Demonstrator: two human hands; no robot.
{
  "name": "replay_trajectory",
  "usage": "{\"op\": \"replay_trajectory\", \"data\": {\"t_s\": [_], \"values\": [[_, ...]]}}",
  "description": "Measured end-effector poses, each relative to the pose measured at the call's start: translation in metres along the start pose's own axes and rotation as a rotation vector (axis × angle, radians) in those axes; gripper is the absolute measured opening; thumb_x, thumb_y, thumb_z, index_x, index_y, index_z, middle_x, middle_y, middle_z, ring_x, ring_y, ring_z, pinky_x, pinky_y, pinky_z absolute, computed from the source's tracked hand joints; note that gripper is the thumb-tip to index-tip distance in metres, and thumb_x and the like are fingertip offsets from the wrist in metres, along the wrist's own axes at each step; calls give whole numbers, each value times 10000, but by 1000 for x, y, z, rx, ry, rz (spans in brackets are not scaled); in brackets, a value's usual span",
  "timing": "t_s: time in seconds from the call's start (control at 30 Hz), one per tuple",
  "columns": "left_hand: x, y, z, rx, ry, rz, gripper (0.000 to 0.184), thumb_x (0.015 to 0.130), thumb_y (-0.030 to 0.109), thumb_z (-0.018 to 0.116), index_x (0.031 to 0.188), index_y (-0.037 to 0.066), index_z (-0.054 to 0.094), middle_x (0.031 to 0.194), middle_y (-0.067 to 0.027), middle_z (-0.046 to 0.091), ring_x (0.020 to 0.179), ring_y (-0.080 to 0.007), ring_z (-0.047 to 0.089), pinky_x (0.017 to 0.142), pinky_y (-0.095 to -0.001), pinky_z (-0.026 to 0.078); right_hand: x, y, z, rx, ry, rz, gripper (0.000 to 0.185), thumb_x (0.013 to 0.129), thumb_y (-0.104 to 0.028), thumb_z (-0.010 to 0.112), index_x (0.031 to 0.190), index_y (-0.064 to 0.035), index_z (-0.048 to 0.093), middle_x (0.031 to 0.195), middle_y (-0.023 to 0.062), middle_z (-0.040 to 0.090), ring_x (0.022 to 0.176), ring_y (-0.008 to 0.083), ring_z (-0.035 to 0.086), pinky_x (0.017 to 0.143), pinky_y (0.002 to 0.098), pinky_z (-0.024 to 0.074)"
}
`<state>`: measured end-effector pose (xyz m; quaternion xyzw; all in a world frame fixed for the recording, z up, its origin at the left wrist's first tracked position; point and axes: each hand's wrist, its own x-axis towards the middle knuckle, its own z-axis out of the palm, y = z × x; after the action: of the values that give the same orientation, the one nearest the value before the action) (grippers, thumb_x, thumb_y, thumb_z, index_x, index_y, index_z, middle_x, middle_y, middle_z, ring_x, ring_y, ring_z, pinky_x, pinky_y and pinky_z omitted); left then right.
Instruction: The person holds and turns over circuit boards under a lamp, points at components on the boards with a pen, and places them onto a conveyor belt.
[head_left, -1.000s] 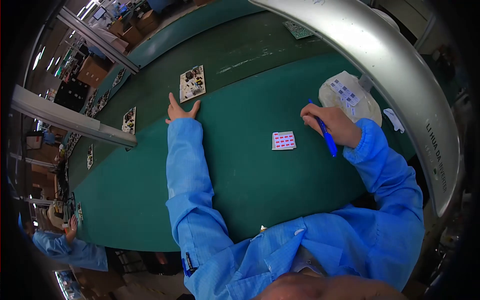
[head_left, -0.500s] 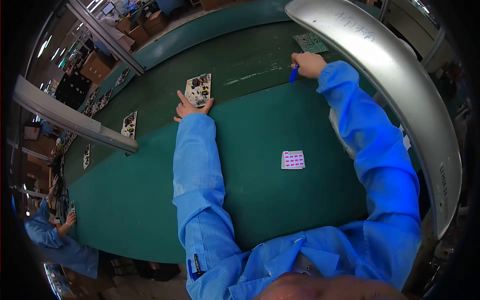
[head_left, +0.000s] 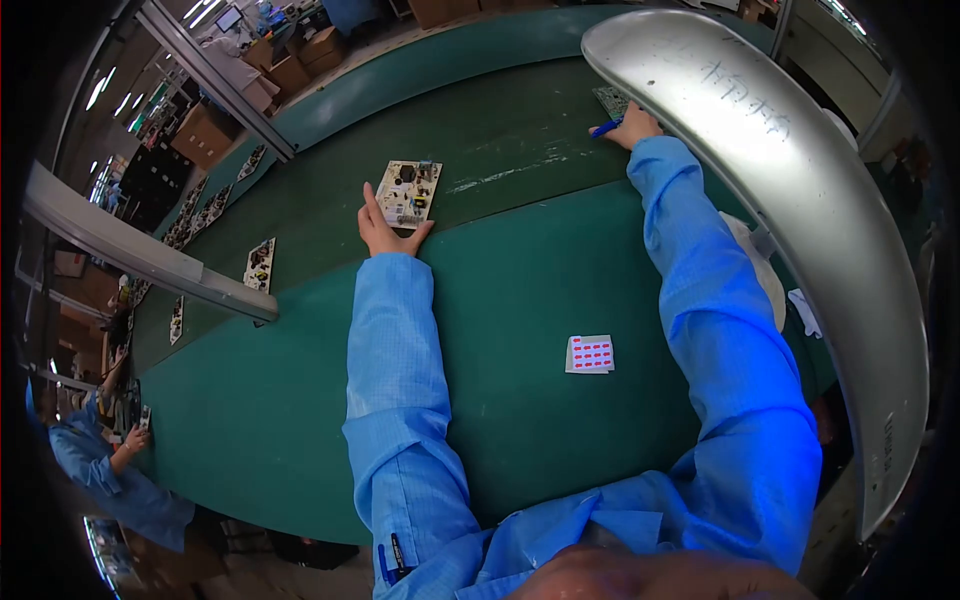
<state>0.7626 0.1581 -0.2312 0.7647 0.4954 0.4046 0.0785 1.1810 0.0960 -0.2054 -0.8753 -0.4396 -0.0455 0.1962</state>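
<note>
My left hand (head_left: 388,228) is open, thumb and fingers spread at the lower left edge of a circuit board (head_left: 410,190) with dark and yellow components. Up at the right, my right hand (head_left: 634,128) is closed around a blue pen (head_left: 606,128), beside a green circuit board (head_left: 609,101) that the lamp partly covers. A sheet of small red stickers (head_left: 590,354) lies on the green mat (head_left: 520,400) between my forearms.
A large silver lamp (head_left: 760,120) arches over the right side. A white post (head_left: 150,245) crosses the left. More boards (head_left: 259,264) lie beyond it. A co-worker in blue (head_left: 110,460) holds a board at the far left. A whitish bag (head_left: 758,270) is behind my right arm.
My right hand has moved up and away from beside the bag to the green board, still holding the pen. My left hand stays by its board; the view has shifted.
</note>
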Motion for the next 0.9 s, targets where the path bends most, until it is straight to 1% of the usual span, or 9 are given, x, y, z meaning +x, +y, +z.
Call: {"op": "replay_trajectory", "data": {"t_s": [0.07, 0.13, 0.23, 0.43, 0.63, 0.73, 0.77, 0.83, 0.9], "values": [[4, 2, 0, 11, -33, -52, 1199, 533, 247, 889, 1459, 271, 128, 1395, -156, 276, 1223, -393, 351, 1019, -458, 358, -1, -5, 1, -5, -20, 57, 1199, 580, -639, 746, 1433, -39, 154, 1413, 274, 290, 1312, 425, 285, 1062, 532, 263], [2, 5, 1, 77, -33, -218, 1193, 527, 263, 890, 1454, 295, 139, 1433, -157, 242, 1231, -405, 342, 1017, -473, 357, -2, -6, 1, -17, -38, 117, 1190, 582, -628, 753, 1434, -50, 155, 1428, 262, 269, 1323, 422, 267, 1051, 567, 250], [1, 16, -1, 97, -5, -219, 1137, 535, 311, 885, 1440, 301, 196, 1452, -155, 228, 1228, -414, 343, 1014, -482, 362, -3, -8, 6, -29, -18, 201, 1178, 590, -599, 767, 1432, -62, 143, 1435, 259, 257, 1328, 419, 254, 1025, 611, 245], [2, 3, 10, 137, 79, -102, 1060, 565, 425, 851, 1421, 206, 267, 1391, -190, 312, 1229, -394, 338, 1022, -464, 333, 7, -3, -2, 95, -63, 302, 1106, 580, -515, 810, 1382, -59, 199, 1417, 267, 281, 1286, 403, 327, 1020, 534, 306], [1, 10, 15, 144, 200, -9, 1036, 571, 409, 852, 1405, 161, 290, 1355, -188, 346, 1213, -373, 357, 1013, -455, 338, -18, -39, -47, 84, -165, -198, 1071, 537, -554, 789, 1326, -16, 303, 1238, 258, 477, 1185, 408, 432, 976, 471, 353], [-7, 17, 17, 85, 214, 207, 1091, 530, 377, 880, 1402, 116, 279, 1346, -189, 355, 1221, -351, 368, 1021, -432, 349, -54, -55, -56, 16, -147, -456, 1063, 523, -529, 790, 1320, 0, 328, 1178, 254, 536, 1139, 405, 467, 955, 445, 369], [-14, 24, 14, 40, 106, 258, 1132, 513, 376, 887, 1416, 120, 254, 1359, -193, 343, 1238, -362, 355, 1033, -431, 339, -75, -64, -55, -60, -90, -571, 1063, 524, -492, 798, 1332, 3, 317, 1178, 253, 530, 1128, 401, 468, 949, 441, 370], [-31, 43, 2, -71, -129, 355, 1261, 460, 365, 907, 1450, 103, 170, 1421, -203, 280, 1312, -372, 284, 1080, -414, 291, -130, -65, -85, 64, -55, -883, 1067, 547, -385, 816, 1374, 3, 266, 1257, 245, 466, 1162, 388, 431, 986, 431, 344], [-47, 77, -24, -231, -273, 448, 1291, 453, 319, 915, 1453, 65, 139, 1460, -197, 230, 1350, -339, 246, 1097, -397, 264, -171, -54, -106, 323, 82, -1119, 1071, 528, -304, 820, 1373, 35, 257, 1281, 262, 418, 1162, 388, 417, 999, 462, 329]]}}
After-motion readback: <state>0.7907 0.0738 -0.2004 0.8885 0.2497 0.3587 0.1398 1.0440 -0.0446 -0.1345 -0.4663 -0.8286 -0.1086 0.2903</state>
